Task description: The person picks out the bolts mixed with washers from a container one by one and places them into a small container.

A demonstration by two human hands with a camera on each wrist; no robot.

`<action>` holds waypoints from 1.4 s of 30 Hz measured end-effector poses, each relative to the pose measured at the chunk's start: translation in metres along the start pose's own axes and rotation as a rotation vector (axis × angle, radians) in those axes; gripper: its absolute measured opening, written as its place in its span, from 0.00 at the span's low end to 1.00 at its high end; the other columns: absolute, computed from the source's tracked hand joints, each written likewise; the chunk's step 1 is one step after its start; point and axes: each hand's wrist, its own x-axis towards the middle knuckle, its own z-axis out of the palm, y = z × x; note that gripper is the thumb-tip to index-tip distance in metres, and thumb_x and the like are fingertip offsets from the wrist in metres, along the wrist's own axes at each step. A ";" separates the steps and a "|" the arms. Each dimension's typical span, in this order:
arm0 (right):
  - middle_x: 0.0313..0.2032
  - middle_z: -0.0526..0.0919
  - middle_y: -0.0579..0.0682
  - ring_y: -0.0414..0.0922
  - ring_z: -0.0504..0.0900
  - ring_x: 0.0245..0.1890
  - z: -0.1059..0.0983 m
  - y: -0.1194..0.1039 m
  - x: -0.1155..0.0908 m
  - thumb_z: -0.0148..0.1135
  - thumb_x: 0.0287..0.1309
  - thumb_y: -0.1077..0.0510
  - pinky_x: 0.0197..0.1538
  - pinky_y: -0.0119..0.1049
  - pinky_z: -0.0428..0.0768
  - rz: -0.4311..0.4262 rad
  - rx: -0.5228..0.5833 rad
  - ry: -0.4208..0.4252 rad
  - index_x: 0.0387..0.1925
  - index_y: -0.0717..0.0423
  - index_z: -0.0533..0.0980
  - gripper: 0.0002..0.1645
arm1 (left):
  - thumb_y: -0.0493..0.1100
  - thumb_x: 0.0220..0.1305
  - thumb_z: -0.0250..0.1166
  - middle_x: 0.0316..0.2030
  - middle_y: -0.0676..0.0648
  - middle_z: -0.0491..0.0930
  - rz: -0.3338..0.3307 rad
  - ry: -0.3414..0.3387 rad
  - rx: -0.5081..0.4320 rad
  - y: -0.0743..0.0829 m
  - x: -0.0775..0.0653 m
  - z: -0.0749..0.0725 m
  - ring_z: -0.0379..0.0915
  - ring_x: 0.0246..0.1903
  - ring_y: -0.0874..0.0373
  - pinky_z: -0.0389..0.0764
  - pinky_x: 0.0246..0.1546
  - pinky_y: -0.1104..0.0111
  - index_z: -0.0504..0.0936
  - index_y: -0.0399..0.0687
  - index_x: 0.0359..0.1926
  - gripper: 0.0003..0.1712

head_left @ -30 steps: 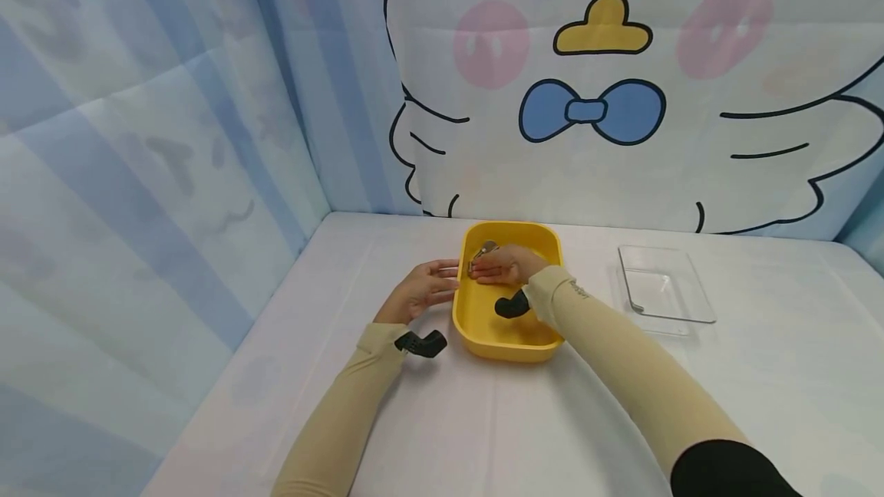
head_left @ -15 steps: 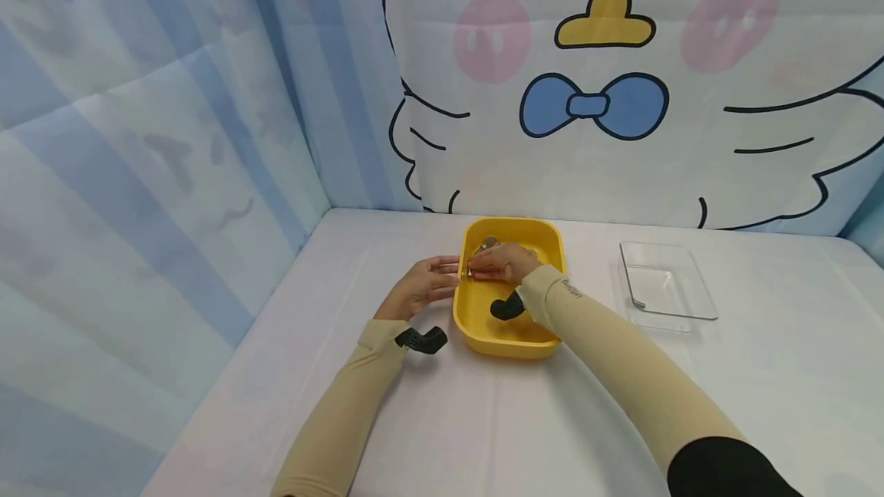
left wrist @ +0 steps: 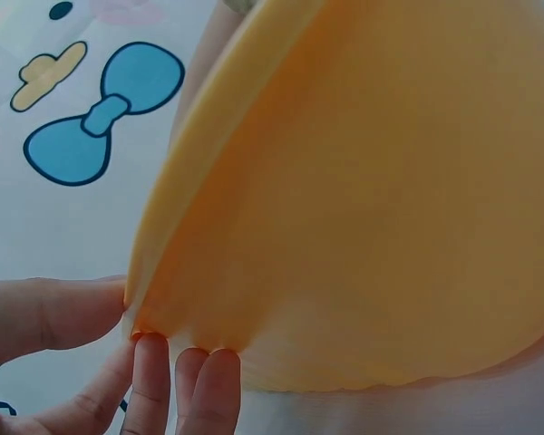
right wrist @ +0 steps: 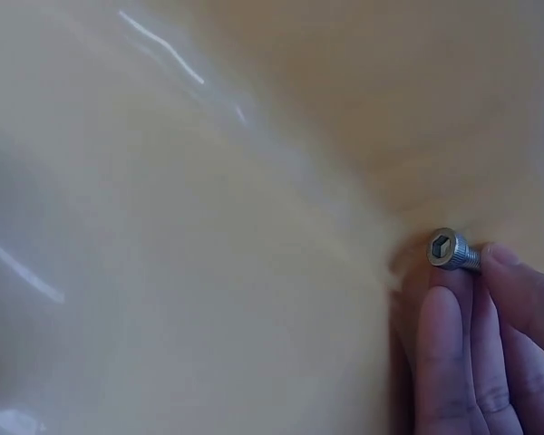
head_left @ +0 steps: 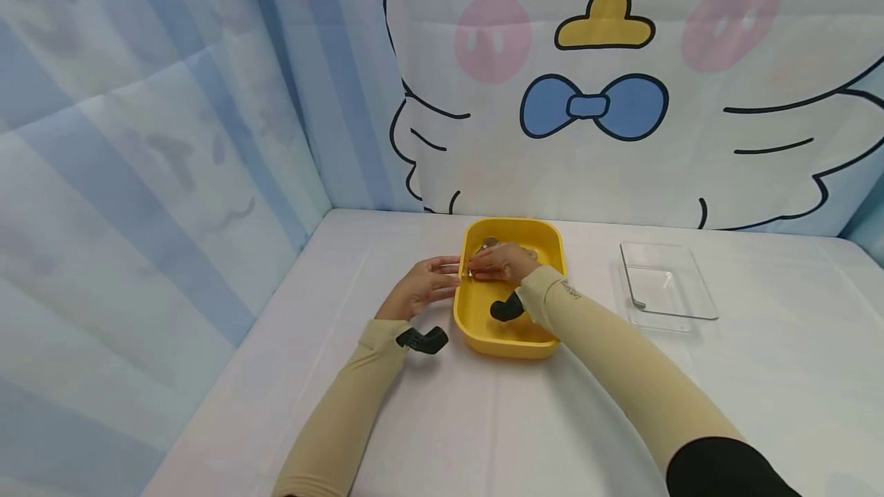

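In the right wrist view a metal socket-head screw [right wrist: 447, 249] with a hex recess is pinched by my right hand [right wrist: 499, 349], thumb against fingers. Seen from the head, that right hand [head_left: 503, 261] is inside the yellow tray [head_left: 507, 347], near its left wall. My left hand [head_left: 419, 287] lies outside the tray, fingers fairly straight and touching its left side. The left wrist view shows the thumb of the left hand [left wrist: 154, 385] at the tray's rim [left wrist: 177, 172] and fingertips against the outer wall. Small metal pieces [head_left: 490, 242] lie beyond the right hand, partly hidden.
A clear shallow container [head_left: 668, 282] stands on the white table [head_left: 773, 374], right of the yellow tray. Behind the table hangs a printed curtain [head_left: 594, 175], and a striped one [head_left: 173, 175] borders the left side.
My right hand has reached slightly left and lower in the tray, toward its left wall, then stayed there. The left hand keeps its place against the tray; the head view tilted slightly.
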 end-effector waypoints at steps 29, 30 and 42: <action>0.33 0.82 0.43 0.37 0.84 0.35 -0.023 -0.024 -0.022 0.61 0.59 0.63 0.63 0.49 0.73 -0.370 -0.169 -0.069 0.54 0.69 0.73 0.22 | 0.30 0.61 0.59 0.64 0.42 0.67 -0.003 0.021 0.010 0.001 0.001 0.003 0.69 0.61 0.46 0.74 0.61 0.58 0.66 0.43 0.65 0.30; 0.33 0.82 0.43 0.37 0.83 0.35 -0.025 -0.025 -0.024 0.60 0.59 0.63 0.63 0.49 0.72 -0.376 -0.165 -0.076 0.54 0.69 0.72 0.22 | 0.30 0.61 0.59 0.64 0.42 0.67 0.001 0.018 0.015 0.002 0.001 0.003 0.69 0.61 0.46 0.74 0.61 0.58 0.66 0.42 0.65 0.30; 0.38 0.80 0.44 0.37 0.83 0.38 -0.048 -0.041 -0.054 0.61 0.59 0.61 0.55 0.37 0.79 -0.405 -0.232 -0.055 0.55 0.67 0.71 0.24 | 0.30 0.61 0.60 0.64 0.43 0.68 -0.015 0.038 0.019 0.001 -0.001 0.004 0.71 0.59 0.48 0.75 0.60 0.60 0.68 0.44 0.64 0.30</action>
